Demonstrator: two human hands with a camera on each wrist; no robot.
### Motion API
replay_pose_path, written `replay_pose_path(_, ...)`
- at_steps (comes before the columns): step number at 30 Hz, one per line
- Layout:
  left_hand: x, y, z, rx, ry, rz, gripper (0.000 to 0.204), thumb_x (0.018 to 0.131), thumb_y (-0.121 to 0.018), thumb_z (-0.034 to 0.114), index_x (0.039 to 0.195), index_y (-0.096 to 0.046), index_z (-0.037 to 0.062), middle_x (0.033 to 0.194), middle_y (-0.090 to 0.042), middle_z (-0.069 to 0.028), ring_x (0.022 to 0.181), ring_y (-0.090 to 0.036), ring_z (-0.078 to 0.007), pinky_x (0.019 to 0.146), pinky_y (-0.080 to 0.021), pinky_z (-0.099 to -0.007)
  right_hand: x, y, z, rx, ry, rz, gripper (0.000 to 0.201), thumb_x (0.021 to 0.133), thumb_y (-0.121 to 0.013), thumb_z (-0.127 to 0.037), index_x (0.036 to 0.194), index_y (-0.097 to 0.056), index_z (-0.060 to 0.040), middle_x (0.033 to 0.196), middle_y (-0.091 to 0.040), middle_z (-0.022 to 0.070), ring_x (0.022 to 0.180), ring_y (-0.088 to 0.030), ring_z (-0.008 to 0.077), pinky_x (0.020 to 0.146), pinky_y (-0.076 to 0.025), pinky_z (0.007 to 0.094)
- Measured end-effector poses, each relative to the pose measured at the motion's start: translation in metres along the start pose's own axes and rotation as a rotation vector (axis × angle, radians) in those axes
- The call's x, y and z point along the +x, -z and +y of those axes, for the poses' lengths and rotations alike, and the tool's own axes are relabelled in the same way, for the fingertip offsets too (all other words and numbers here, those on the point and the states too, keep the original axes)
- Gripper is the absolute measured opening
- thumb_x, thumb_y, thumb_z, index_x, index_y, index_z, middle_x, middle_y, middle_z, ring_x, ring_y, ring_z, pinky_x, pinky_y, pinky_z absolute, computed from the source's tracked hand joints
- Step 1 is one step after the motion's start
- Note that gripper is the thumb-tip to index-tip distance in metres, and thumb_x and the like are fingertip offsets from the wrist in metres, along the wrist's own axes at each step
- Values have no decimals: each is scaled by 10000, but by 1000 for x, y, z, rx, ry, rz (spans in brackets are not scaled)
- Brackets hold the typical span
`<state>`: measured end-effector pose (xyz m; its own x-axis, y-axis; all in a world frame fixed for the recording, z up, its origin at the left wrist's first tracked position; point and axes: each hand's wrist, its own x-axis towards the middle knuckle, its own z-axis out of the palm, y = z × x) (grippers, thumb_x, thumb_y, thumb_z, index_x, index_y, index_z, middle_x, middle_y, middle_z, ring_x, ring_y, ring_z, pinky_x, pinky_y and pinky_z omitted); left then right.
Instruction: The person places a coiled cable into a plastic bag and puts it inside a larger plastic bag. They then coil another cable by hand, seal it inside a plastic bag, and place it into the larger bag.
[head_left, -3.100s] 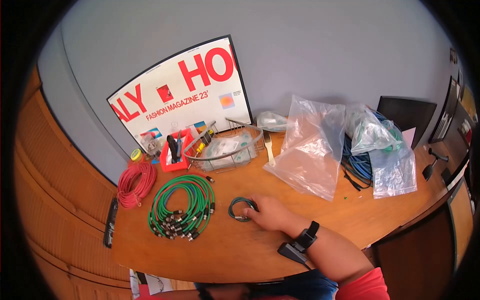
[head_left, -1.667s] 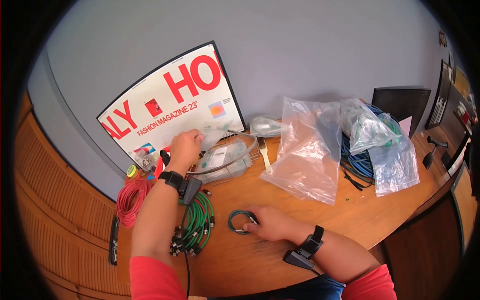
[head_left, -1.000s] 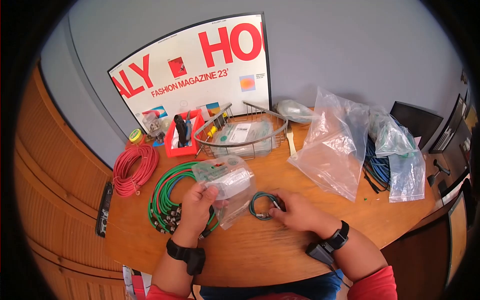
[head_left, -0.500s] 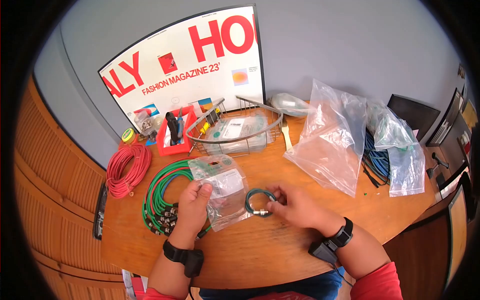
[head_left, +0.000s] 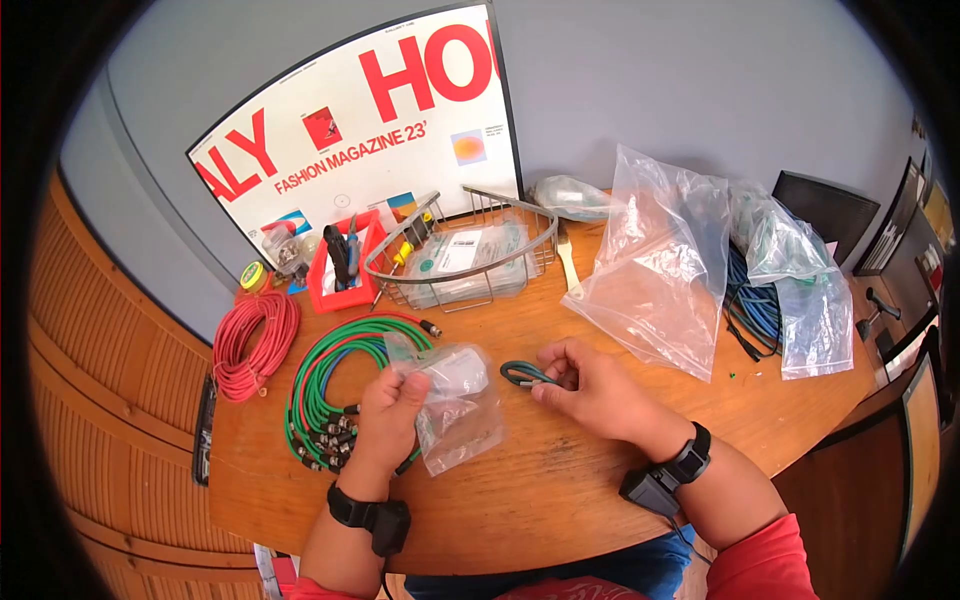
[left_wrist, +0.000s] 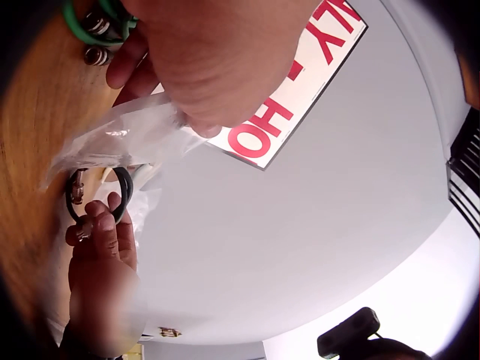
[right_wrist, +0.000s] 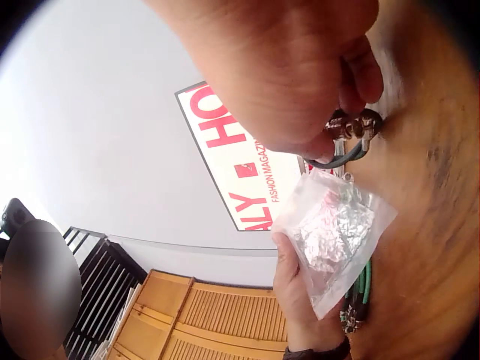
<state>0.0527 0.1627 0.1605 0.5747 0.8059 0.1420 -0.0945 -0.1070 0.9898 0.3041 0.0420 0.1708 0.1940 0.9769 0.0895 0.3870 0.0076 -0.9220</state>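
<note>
In the head view my left hand [head_left: 389, 418] pinches the edge of a small clear plastic bag [head_left: 462, 412] with a white label, above the table. Close to its right side, my right hand [head_left: 592, 392] grips a short coiled dark cable [head_left: 520, 372]. Metal connectors [right_wrist: 358, 129] on that cable show by the fingers in the right wrist view. The bag and the coil are apart. A larger coil of green cables [head_left: 310, 378] with metal ends lies left of my left hand, partly behind it.
A pink cable coil [head_left: 252, 350] lies far left. Behind stand a red bin [head_left: 372, 240], a wire basket [head_left: 548, 243] of bagged items and a poster [head_left: 350, 110]. A brush [head_left: 569, 268], a large clear bag [head_left: 655, 290] and blue cables [head_left: 752, 310] are toward the right.
My left hand went to the basket and came back with the small bag. My right hand has lifted the dark coil and tilted it, so the loop now looks flatter.
</note>
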Motion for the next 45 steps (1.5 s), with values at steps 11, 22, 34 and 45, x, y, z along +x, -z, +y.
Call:
replay_pose_path(11, -2, -12, 9, -68, 57, -41, 391, 1012, -531, 308, 1241, -519, -8, 1114, -657, -92, 947, -673, -213, 749, -563, -325, 3, 13, -3, -156, 132, 303, 203, 912, -608, -199, 1000, -644, -20, 794, -661, 186, 723, -651, 336, 646, -502, 410)
replay_pose_path(22, -4, -10, 1, -111, 25, -113, 408, 889, -709, 74, 1236, -505, 12, 1120, -658, -93, 993, -646, -150, 872, -514, -291, 1, 1, 0, -51, -43, 104, 226, 906, -634, -249, 931, -649, -25, 702, -624, 133, 619, -593, 241, 585, -465, 371)
replay_pose_path(34, -6, -24, 8, 122, 30, -60, 442, 920, -587, -33, 1330, -427, -3, 1144, -653, -121, 1002, -632, -140, 846, -500, -265, 4, -4, 12, 72, 21, 69, 203, 912, -633, -223, 940, -650, -22, 687, -619, 123, 606, -585, 225, 574, -457, 353)
replay_pose_path(45, -5, -22, 1, 117, -25, -12, 434, 965, -512, -3, 1377, -377, -22, 1145, -642, -113, 1028, -595, -124, 872, -467, -251, 0, 6, -6, -142, -58, 40, 218, 905, -626, -239, 964, -671, -35, 759, -656, 166, 680, -633, 293, 622, -482, 385)
